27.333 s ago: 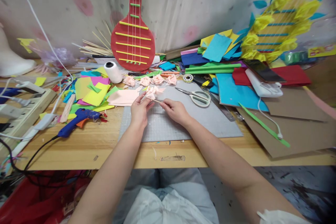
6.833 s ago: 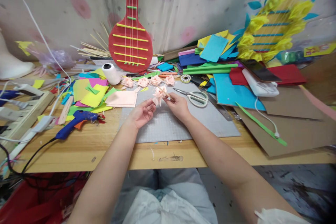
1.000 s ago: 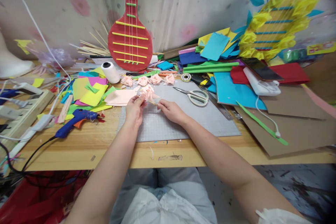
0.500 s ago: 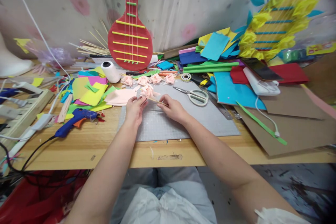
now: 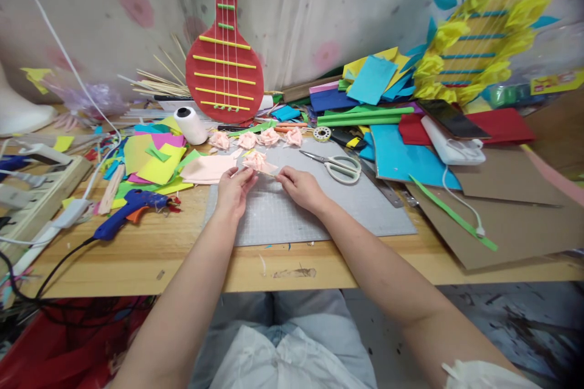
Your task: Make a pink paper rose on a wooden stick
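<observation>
A pale pink paper flower (image 5: 257, 161) on a thin wooden stick is held between both hands over the grey cutting mat (image 5: 319, 213). My left hand (image 5: 233, 189) pinches the flower's base from the left. My right hand (image 5: 300, 187) pinches the stick's other end. Several finished pink flowers (image 5: 258, 138) lie in a row at the mat's far edge. A stack of pink paper squares (image 5: 210, 168) lies just left of the flower.
Scissors (image 5: 335, 164) lie on the mat to the right. A blue glue gun (image 5: 130, 209) and coloured paper scraps (image 5: 155, 158) lie left. White thread spool (image 5: 189, 124), red paper guitar (image 5: 224, 67), cardboard sheet (image 5: 515, 219), phone (image 5: 451, 118) and power strip (image 5: 31, 194) surround the mat.
The flower has dropped slightly and sits closer to the mat. My right hand shifted a little left along the stick; my left hand stays at the flower's base.
</observation>
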Demonstrator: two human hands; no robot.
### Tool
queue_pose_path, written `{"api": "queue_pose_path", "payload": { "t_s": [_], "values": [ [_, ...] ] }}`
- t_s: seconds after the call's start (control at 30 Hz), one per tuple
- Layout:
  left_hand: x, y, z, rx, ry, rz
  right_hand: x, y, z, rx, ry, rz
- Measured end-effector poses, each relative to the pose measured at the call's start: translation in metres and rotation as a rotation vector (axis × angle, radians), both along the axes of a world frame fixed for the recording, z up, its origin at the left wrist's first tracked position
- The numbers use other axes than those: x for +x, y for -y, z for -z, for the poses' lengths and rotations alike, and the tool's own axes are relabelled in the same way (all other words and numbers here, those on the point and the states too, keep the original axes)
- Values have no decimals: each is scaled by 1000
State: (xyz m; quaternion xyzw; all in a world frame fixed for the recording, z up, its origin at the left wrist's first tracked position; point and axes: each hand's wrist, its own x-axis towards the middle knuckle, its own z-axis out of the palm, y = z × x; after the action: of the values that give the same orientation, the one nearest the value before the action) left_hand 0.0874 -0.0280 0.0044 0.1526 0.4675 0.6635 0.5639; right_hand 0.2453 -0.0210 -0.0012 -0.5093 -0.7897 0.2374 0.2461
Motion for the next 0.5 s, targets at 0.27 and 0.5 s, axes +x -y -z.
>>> {"api": "queue_pose_path", "payload": {
  "t_s": [0.27, 0.5],
  "values": [
    [1, -1, 0, 10, 11, 3, 1, -1, 0, -6, 80, -68],
    [-1, -1, -1, -8, 31, 2, -2, 2, 0, -22, 103, -104]
  ]
}}
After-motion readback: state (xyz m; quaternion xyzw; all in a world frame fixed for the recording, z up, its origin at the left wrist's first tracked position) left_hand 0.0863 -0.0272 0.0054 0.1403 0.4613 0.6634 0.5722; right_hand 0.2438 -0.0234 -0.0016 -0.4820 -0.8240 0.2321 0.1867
